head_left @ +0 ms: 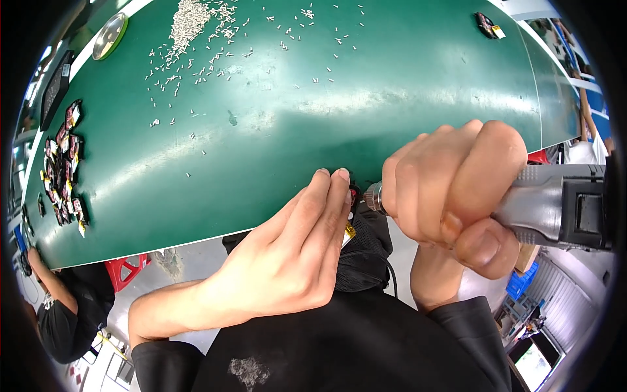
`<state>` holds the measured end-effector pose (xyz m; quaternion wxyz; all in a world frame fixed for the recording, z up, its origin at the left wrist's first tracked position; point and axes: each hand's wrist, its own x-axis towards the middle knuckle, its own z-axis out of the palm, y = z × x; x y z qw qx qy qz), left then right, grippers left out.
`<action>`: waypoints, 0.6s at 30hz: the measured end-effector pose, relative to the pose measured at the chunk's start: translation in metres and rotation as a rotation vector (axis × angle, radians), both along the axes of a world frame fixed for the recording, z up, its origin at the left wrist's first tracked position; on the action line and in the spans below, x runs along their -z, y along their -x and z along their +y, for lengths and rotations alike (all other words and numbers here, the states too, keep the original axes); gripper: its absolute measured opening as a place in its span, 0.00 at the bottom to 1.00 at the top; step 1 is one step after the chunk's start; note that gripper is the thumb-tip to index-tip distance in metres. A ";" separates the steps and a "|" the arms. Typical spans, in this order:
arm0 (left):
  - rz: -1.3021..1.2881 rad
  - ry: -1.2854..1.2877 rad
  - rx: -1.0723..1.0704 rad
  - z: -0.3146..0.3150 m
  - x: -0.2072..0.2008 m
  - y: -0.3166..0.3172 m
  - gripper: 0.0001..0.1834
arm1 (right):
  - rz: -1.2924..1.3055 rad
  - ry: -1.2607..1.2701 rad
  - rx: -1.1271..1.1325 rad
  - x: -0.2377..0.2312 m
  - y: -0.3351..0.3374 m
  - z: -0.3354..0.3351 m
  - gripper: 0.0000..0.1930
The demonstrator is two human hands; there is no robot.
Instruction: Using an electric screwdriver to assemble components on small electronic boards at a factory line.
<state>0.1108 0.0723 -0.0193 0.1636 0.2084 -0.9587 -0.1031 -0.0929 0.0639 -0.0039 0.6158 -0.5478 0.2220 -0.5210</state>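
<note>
The right hand [450,196] is clenching around a grey-and-black power tool [552,206], whose knurled metal tip [373,197] is pointing toward nine o'clock. The left hand [284,251] is stretching its fingers close together toward two o'clock; its thumb is hiding underneath, so I cannot tell whether it is gripping. A small dark part [354,196] is sitting between the hands, at the left fingers' right side, at nine o'clock from the right hand. Those fingers are partly covering it, and the tip is pointing at it from just beside; contact I cannot tell. A yellow-and-white tag [349,233] is showing at six o'clock from the part.

Farther out on the green table [294,157], similar dark parts [63,170] are clustering near nine o'clock, a green-rimmed dish [110,36] is standing at ten, white pins [189,25] are heaping and scattering toward eleven, and one dark packet [485,25] is lying at one. A co-worker [72,320] is showing at eight.
</note>
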 end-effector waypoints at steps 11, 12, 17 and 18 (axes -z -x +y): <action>0.125 0.027 -0.017 0.001 0.013 -0.013 0.19 | -0.254 0.119 -0.226 0.009 -0.017 -0.028 0.09; 0.124 0.041 0.015 -0.001 0.013 -0.015 0.19 | -0.274 0.139 -0.378 0.007 -0.009 -0.036 0.07; 0.111 -0.030 -0.235 -0.006 0.000 -0.062 0.18 | -0.708 0.124 -0.337 0.004 0.002 -0.025 0.08; 0.103 -0.047 -0.362 -0.014 -0.007 -0.081 0.19 | -0.747 0.074 -0.250 0.006 0.008 -0.020 0.10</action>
